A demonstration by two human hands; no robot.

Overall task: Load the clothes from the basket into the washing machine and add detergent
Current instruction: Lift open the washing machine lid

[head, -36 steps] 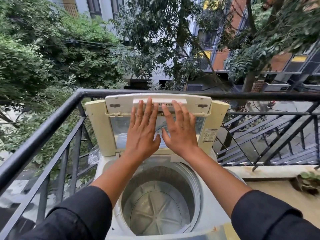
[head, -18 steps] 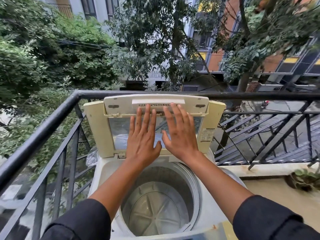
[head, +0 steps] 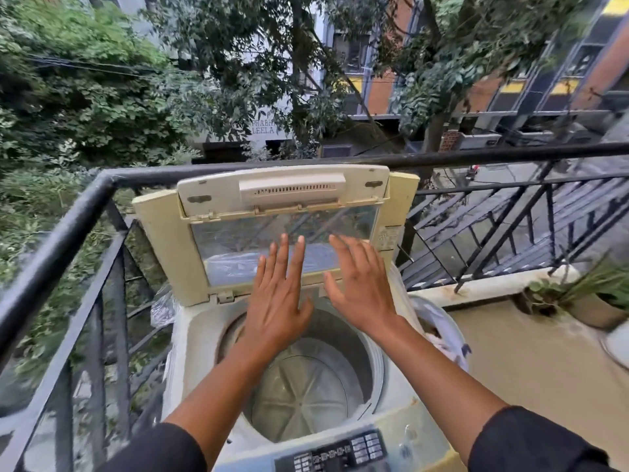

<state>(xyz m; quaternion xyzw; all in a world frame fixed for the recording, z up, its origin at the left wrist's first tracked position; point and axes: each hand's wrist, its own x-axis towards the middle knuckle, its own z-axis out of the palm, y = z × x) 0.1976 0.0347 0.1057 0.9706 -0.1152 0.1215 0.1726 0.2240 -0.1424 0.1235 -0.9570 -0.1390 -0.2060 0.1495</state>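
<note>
A cream top-loading washing machine [head: 190, 338] stands against the balcony railing. Its folding lid [head: 218, 240] is raised upright, and the round drum [head: 306, 390] below holds nothing. My left hand [head: 275, 298] and my right hand [head: 357, 284] hover side by side over the drum with straight spread fingers, just in front of the lid's clear panel; whether they touch it I cannot tell. A basket rim with white and blue cloth [head: 442, 335] peeks out at the machine's right side. The control panel [head: 340, 451] sits at the near edge.
A black metal railing [head: 68, 226] runs along the left and behind the machine. A potted plant [head: 592, 301] sits on the floor at the right by the low ledge. A crumpled plastic bag [head: 163, 308] lies between machine and railing.
Both hands have slid down from the lid's upper vent section to its lower edge. The view tilted down, bringing the control panel and the basket into sight.
</note>
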